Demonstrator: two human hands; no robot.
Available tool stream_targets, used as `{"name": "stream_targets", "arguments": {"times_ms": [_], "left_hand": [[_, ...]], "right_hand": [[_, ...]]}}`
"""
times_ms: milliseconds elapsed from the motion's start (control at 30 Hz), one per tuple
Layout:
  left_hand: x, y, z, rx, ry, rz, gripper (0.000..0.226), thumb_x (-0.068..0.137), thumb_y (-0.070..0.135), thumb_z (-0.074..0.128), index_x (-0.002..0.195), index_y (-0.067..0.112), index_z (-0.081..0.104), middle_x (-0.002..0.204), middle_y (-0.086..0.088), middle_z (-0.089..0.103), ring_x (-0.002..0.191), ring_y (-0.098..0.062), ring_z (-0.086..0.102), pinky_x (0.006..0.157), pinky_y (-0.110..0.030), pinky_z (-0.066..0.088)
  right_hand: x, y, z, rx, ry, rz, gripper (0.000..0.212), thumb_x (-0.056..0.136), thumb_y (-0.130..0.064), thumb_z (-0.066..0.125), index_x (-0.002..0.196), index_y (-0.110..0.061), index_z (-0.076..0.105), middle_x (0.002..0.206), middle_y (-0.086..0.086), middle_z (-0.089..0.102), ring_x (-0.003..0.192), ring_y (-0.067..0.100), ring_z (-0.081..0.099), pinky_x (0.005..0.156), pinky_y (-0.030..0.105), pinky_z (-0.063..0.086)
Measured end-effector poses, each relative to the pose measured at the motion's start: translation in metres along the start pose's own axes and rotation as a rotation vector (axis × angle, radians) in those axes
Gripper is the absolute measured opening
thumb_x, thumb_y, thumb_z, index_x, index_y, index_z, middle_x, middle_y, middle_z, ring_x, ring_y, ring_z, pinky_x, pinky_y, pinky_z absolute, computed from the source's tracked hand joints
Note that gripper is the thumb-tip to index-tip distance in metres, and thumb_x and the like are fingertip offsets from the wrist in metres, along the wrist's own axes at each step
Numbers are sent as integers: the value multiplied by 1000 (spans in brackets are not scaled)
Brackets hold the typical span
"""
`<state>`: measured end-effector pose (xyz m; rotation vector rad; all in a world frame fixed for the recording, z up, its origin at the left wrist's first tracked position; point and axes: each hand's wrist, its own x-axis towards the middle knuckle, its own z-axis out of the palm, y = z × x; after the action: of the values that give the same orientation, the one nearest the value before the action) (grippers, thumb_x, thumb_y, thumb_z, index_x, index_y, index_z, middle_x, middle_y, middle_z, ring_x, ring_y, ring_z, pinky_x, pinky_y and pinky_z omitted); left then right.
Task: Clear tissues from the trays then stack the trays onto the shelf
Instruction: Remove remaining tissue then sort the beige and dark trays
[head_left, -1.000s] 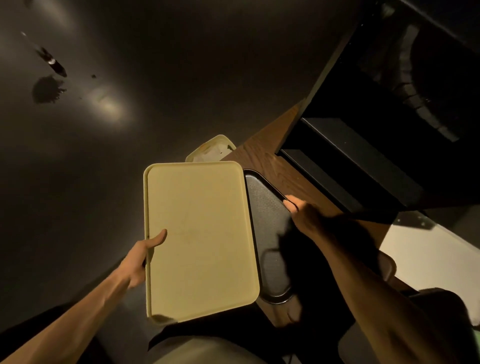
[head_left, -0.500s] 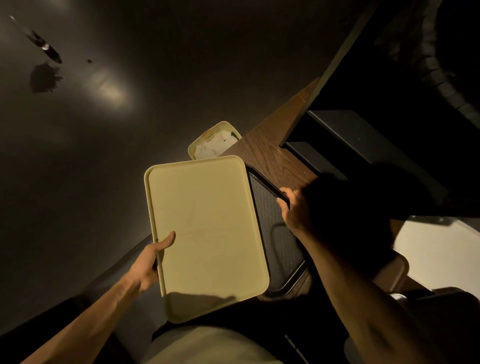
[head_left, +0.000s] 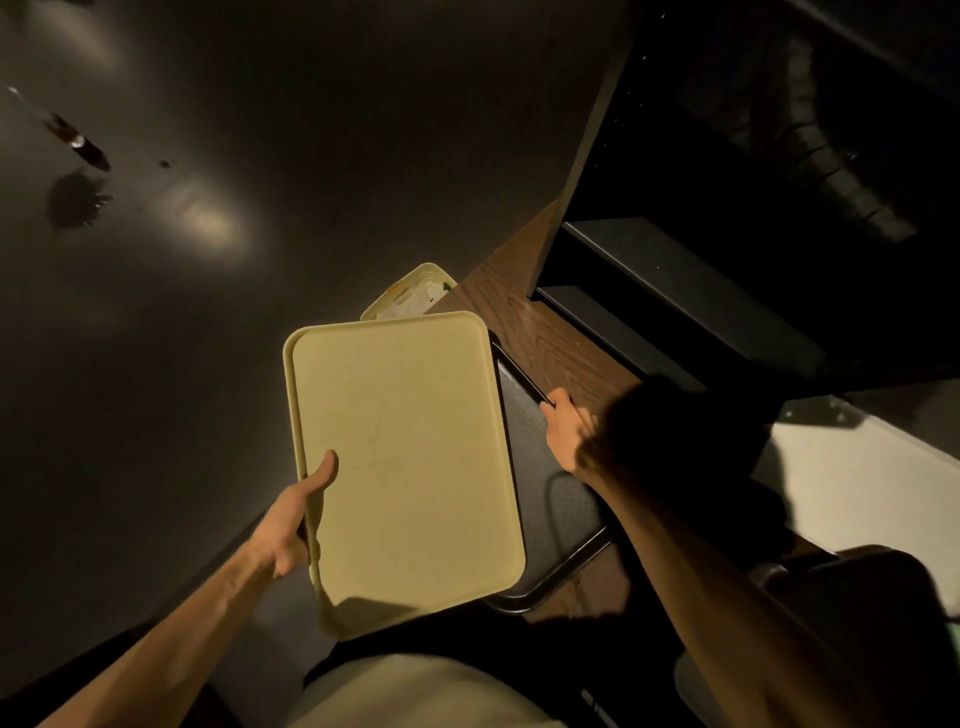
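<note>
Dark glossy floor (head_left: 311, 130), wood-grain tabletop (head_left: 545, 338)

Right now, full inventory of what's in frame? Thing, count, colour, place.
Cream tray: 1, pale yellow, bare, held over the black tray's left side.
Black tray: 1, black, on the wooden table, partly under the cream tray.
Far tray: 1, cream, behind the held one, white tissue-like scraps in it.
Wooden table: 1, brown woodgrain, centre right.
Shelf: 1, black, upper right.
Floor: dark, glossy, left; dark debris top left.
Left hand: grips the cream tray's left edge.
Right hand: grips the black tray's right rim.
</note>
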<state>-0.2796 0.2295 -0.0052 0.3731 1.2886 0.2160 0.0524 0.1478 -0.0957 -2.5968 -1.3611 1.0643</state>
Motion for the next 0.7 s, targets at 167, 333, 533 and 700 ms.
{"name": "stream_targets", "arguments": {"times_ms": [167,333,533,700], "left_hand": [[-8,8,-6,-10,51,-12,57,90,45,58,131,5,54,147,-8,48,139,-32,38,119,-50,18],[-22,17,3,40,48,-18,39,96,41,52,112,8,64,109,-19,73,99,-38,67,93,-53,46],[-22,28,15,193,59,-15,48,96,40,53,131,7,57,121,-20,68,110,-41,63,92,-54,48],[-9,41,31,322,-8,-41,45,96,41,52,121,5,61,107,-21,74,94,-41,71,89,-53,49]], "right_hand": [[-35,-4,-19,-5,66,-89,25,106,-28,32,128,-19,41,107,16,70,97,38,68,83,49,53],[-75,1,-42,-34,217,-35,28,105,-28,33,132,-19,40,113,16,68,105,38,66,85,45,47],[-128,20,-69,-90,421,116,28,106,-33,31,126,-20,44,115,8,68,100,33,69,77,38,49],[-170,38,-74,-263,747,115,18,91,-19,69,107,-11,71,80,5,69,59,19,66,46,28,49]]}}
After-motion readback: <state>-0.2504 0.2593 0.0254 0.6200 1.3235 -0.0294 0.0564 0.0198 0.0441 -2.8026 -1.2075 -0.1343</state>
